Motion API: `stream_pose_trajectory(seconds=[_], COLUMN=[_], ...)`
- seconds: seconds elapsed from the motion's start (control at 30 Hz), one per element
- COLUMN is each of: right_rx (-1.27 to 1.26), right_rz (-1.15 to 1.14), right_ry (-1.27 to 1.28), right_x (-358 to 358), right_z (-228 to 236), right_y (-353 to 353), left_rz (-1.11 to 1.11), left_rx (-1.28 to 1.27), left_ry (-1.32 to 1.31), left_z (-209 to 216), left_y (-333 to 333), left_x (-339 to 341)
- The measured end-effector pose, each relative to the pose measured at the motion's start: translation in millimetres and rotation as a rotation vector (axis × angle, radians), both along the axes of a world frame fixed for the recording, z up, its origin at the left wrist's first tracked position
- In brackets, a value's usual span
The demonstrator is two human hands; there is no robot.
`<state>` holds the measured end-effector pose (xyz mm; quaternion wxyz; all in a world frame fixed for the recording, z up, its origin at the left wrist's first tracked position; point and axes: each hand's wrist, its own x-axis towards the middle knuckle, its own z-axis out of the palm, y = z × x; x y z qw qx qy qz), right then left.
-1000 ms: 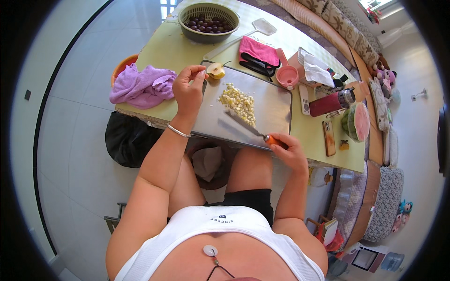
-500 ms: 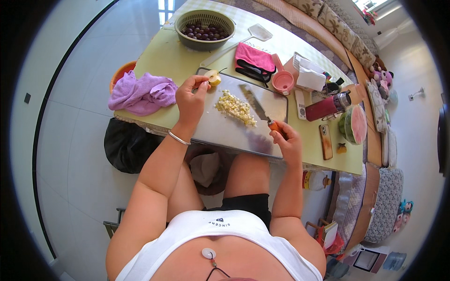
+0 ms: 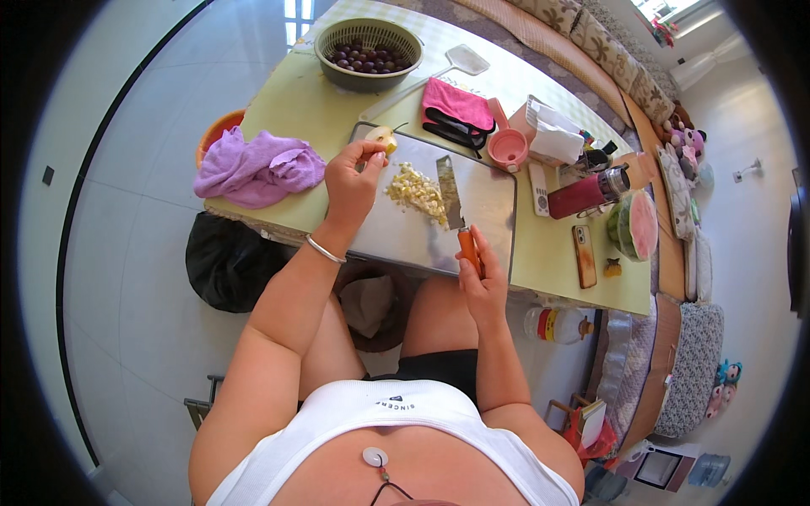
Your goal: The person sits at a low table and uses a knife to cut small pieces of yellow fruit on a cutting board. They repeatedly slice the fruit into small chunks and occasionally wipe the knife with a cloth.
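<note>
My left hand (image 3: 354, 179) is closed in a pinch on a cut pear piece (image 3: 386, 137) with its stem still on, at the far left part of the metal cutting board (image 3: 384, 232). My right hand (image 3: 484, 271) grips the orange handle of a knife (image 3: 450, 192). The blade points away from me over the board, its face flecked with wet bits. Between the pear piece and the blade lies a heap of finely chopped pale fruit (image 3: 416, 192). The knife's tip is apart from the pear piece.
Left of the board is a purple towel (image 3: 257, 169); beyond it stands a basket (image 3: 369, 72) of dark round fruit. Past the board lie a pink cloth (image 3: 456, 108) and a pink cup (image 3: 508, 148). A remote (image 3: 538, 190), red bottle (image 3: 582, 194), phone (image 3: 585, 256) and watermelon piece (image 3: 633, 226) line the right.
My right hand has moved left and slightly nearer, bringing the knife to a steeper angle beside the chopped heap. The pear piece has tilted in my left hand, showing less of its cut face.
</note>
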<state>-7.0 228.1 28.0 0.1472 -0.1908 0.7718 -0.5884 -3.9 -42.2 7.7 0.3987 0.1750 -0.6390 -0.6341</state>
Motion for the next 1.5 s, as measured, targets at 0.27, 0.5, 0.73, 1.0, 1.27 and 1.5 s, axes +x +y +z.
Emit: stream_pose_trajectory(seconds=[0.27,0.5,0.73,1.0,1.27,1.5], right_rx=[-0.011,0.004,0.056,0.059,0.078,-0.036], right_rz=[-0.001,0.020,0.038,0.068,0.097,0.058], right_ry=[0.052,0.052,0.070,0.036,0.212,0.122], right_x=[3,4,3,1,1,13], right_z=[-10,-12,-11,-7,-13,6], right_y=[-15,-26,-31,-37,-40,-44], left_rz=[-0.009,-0.007,-0.001,-0.020,-0.015,-0.017], left_rx=[0.010,0.008,0.001,0.035,0.036,0.021], left_ry=[-0.010,0.019,0.025,0.037,0.027,0.019], left_z=[2,4,3,5,3,3], left_y=[2,3,1,3,2,1], left_x=[2,1,1,1,1,2])
